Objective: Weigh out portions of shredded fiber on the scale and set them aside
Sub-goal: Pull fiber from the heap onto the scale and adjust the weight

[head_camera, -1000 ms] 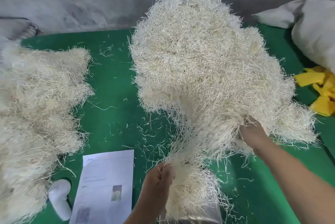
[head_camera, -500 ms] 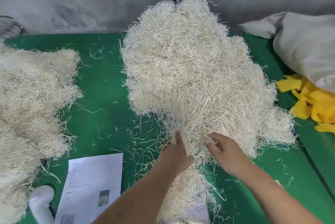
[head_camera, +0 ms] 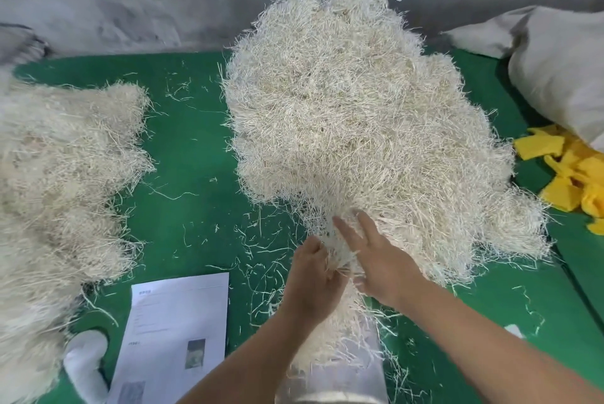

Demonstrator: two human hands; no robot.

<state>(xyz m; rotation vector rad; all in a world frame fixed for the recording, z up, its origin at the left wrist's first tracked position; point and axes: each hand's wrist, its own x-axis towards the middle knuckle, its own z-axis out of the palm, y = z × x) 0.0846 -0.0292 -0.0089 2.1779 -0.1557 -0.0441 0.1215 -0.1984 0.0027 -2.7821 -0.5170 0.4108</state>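
A big heap of pale shredded fiber [head_camera: 359,116] lies on the green table [head_camera: 196,148], reaching back to the wall. Its near tip runs down onto a metal scale pan [head_camera: 346,380], which a tuft of fiber partly covers. My left hand [head_camera: 313,276] grips a tuft at that near tip, fingers curled into it. Beside it, my right hand [head_camera: 376,260] rests on the fiber with its fingers straight and spread. A second heap of fiber [head_camera: 62,181] fills the table's left side.
A printed paper sheet [head_camera: 173,331] lies at the front left, beside a white object [head_camera: 85,361]. Yellow cloth scraps [head_camera: 572,175] and a grey sack [head_camera: 555,67] sit at the right. Loose strands litter the green surface between the heaps.
Both hands came together at the heap's near tip. My left hand went from lying flat on the fiber to gripping a tuft. My right hand straightened and moved left.
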